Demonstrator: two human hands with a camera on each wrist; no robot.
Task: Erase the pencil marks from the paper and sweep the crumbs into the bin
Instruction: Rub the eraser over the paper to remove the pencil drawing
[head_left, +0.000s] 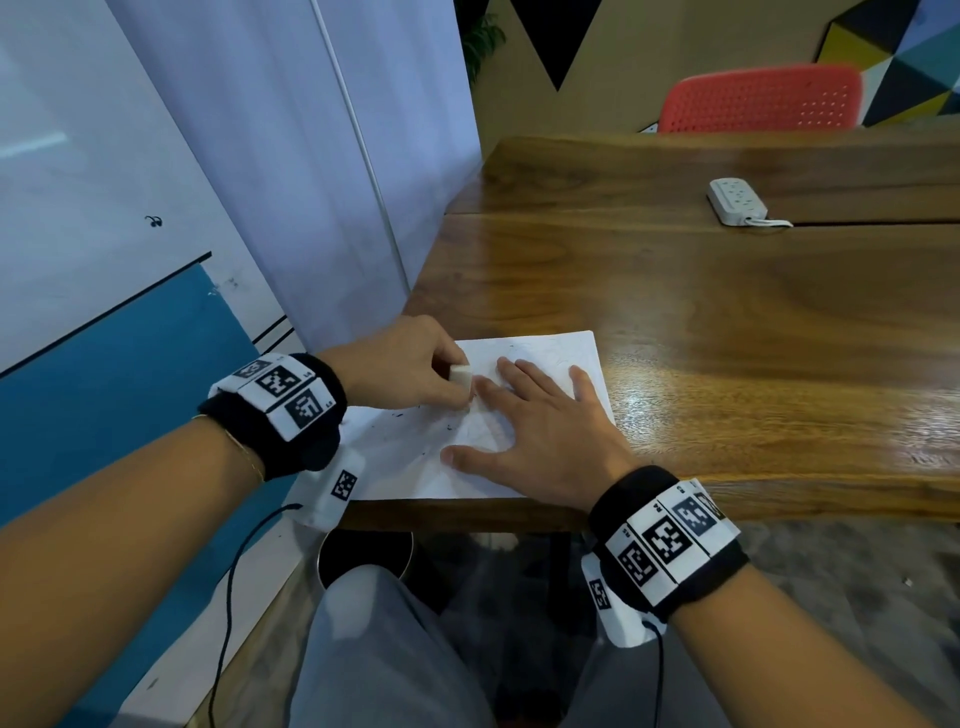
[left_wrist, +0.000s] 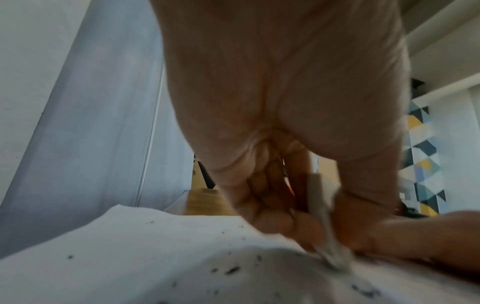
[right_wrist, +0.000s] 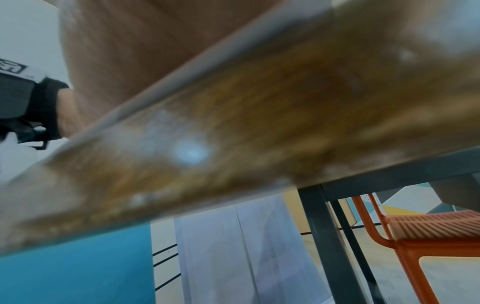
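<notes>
A white sheet of paper (head_left: 550, 353) with faint pencil lines lies at the near left corner of the wooden table (head_left: 701, 312). My left hand (head_left: 415, 364) pinches a white eraser (head_left: 461, 378) and presses its lower end on the paper (left_wrist: 130, 246). In the left wrist view the eraser (left_wrist: 320, 207) sits between thumb and fingers, its tip grey. Dark crumbs (left_wrist: 231, 270) lie scattered on the sheet. My right hand (head_left: 545, 431) lies flat on the paper with fingers spread, just right of the eraser. A black round bin (head_left: 363, 551) stands on the floor under the table's front edge.
A white power strip (head_left: 737, 201) lies at the far right of the table. A red perforated chair (head_left: 758, 98) stands behind it, also seen as an orange chair (right_wrist: 428, 228) under the table edge (right_wrist: 233, 133). A wall and whiteboard (head_left: 130, 156) close off the left.
</notes>
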